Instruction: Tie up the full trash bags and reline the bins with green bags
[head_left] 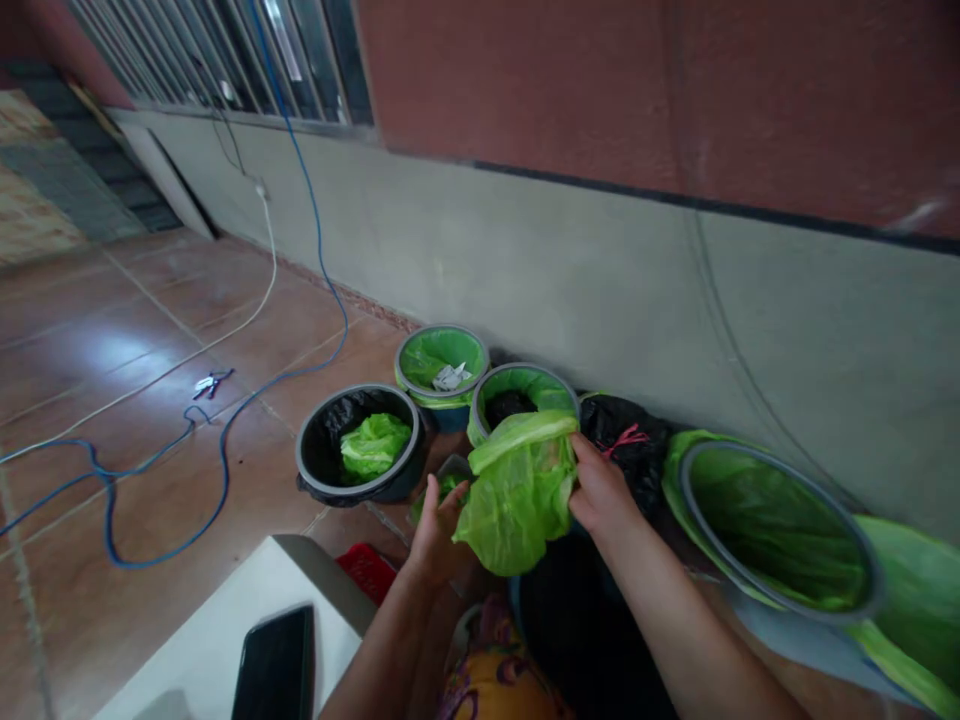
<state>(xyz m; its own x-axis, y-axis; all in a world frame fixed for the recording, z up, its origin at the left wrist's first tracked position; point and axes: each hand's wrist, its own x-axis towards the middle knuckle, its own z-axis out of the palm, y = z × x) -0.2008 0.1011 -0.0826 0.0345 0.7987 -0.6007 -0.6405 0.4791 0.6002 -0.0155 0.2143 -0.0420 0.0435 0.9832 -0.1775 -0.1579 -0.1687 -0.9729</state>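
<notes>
A bright green plastic bag hangs crumpled in front of me, its folded rim at the top. My right hand pinches that rim on its right side. Beside the bag's lower left edge is my left hand, thumb and fingers apart; whether it touches the plastic is unclear. Under the bag stands a dark bin, partly hidden by the bag and my right arm. Just beyond, a grey-rimmed bin has a green liner with something black inside.
Left of it are a black-lined bin holding green plastic and a green-lined bin with white scraps. A larger green-lined bin stands right, near a black bag. A phone lies on a white surface. A blue hose crosses the floor.
</notes>
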